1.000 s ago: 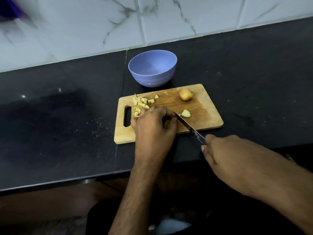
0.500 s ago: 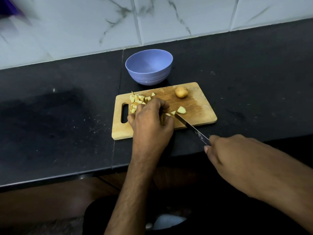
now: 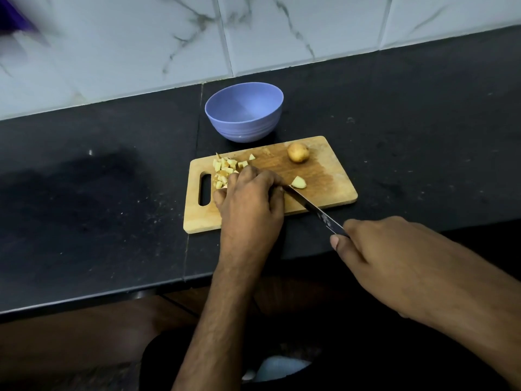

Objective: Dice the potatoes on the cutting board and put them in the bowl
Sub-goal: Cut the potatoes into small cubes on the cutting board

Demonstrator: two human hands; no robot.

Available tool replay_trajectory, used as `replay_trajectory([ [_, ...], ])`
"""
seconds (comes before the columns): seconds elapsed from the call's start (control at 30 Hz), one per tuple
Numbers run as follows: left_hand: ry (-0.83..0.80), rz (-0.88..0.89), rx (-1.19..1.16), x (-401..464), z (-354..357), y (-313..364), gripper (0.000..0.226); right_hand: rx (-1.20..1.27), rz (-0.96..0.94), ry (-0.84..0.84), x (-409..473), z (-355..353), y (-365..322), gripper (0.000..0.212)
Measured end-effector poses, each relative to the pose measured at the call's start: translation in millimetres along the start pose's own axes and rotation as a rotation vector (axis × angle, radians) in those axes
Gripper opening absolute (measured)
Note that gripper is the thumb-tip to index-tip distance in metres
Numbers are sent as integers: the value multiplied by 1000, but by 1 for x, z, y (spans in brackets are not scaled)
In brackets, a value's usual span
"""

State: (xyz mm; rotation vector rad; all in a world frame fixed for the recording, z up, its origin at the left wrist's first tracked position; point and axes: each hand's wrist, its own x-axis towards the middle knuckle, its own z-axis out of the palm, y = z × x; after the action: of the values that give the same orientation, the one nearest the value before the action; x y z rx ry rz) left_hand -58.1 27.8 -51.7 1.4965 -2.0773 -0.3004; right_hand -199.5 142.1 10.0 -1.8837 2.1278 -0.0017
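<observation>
A wooden cutting board [image 3: 327, 179] lies on the black counter. My left hand [image 3: 251, 201] curls over the board's middle, holding down a potato piece that it hides. My right hand [image 3: 394, 261] grips the handle of a knife [image 3: 313, 208], whose blade runs up to the left hand's fingers. A pile of diced potato [image 3: 224, 169] sits by the board's handle slot. One cut chunk [image 3: 298, 182] lies right of the blade. A whole small potato [image 3: 297, 152] rests at the board's far right corner. The empty lilac bowl [image 3: 244, 112] stands just behind the board.
The black counter [image 3: 423, 131] runs left and right, backed by a white marble-tiled wall [image 3: 282, 32]. Its front edge passes under my forearms. A blurred purple object [image 3: 14, 15] shows at the top left corner.
The left hand has shifted slightly and now covers the small bits seen beside the blade half a second ago. The knife stays at the fingers. The camera has drifted a little.
</observation>
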Motion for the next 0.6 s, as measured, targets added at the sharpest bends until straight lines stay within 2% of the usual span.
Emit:
replay_trajectory([
  [0.17,19,1,-4,-1,0,2,19,17,29,68,1,1,3,35],
  [0.33,-32,46,35,-1,-1,2,28,25,38,76,4,3,4,36],
  [0.6,82,-51,27,2,2,3,11,25,57,140,4,1,0,35],
])
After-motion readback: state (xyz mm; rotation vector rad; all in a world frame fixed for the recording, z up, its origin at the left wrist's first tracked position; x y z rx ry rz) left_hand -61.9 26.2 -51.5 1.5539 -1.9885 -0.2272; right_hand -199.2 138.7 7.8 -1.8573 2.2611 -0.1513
